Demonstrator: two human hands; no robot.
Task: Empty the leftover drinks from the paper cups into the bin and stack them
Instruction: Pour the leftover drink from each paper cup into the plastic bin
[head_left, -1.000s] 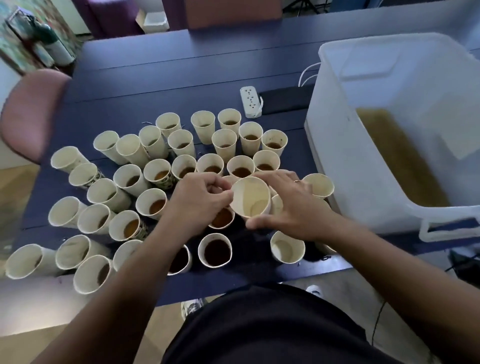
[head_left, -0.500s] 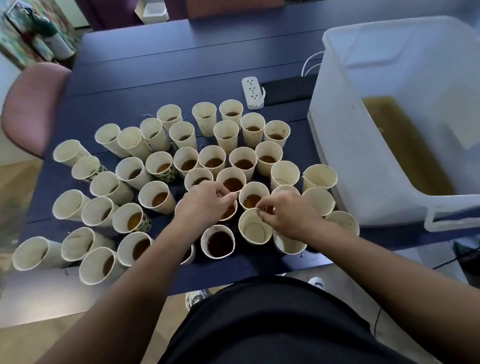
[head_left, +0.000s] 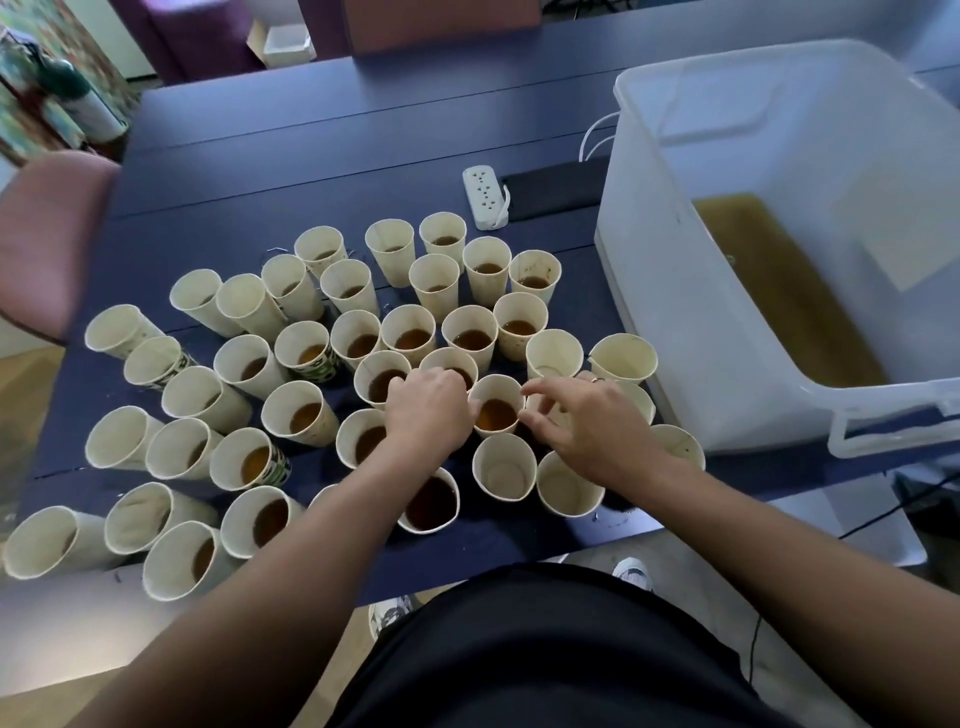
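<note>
My left hand curls its fingers at the rim of a cream paper cup half full of brown drink in the frame's centre; whether it grips, I cannot tell. My right hand reaches for it, fingers loose, holding nothing. A second ago this hand held an emptied cup; now that one stands on the dark blue table. The white plastic bin waits at right.

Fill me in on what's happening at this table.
A person is clearing paper cups of leftover drink. Both hands, left hand and right hand, close on one brown-filled cup amid dozens standing on the table. The bin at right already holds brown liquid; a few nearby cups look empty.
</note>
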